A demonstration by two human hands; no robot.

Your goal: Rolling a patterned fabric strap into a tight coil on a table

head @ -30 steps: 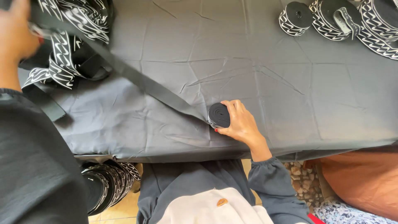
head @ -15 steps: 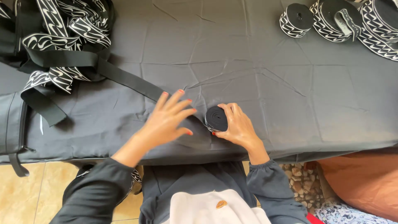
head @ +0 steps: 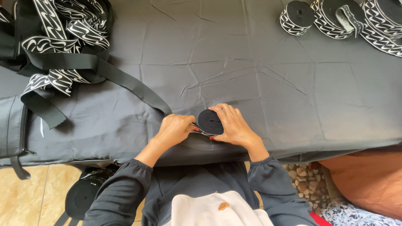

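Note:
A small roll of black elastic band [head: 210, 121] lies flat on the dark grey tablecloth [head: 259, 83] near the front edge. My right hand [head: 233, 125] curls around the roll's right side. My left hand [head: 175, 129] pinches the band just left of the roll, where it feeds in. From there the loose band [head: 125, 81] runs up and left across the table to a tangled heap of black and white patterned band [head: 63, 37] at the far left.
Several wound rolls of patterned band [head: 335, 16] sit at the far right corner. A large black roll [head: 86, 194] stands on the tiled floor under the table's left side. A dark bag [head: 12, 129] hangs at the left edge.
My left hand came down from the upper left, lay flat on the band, and now pinches it beside the roll. The roll has grown slightly and my right hand still cups it.

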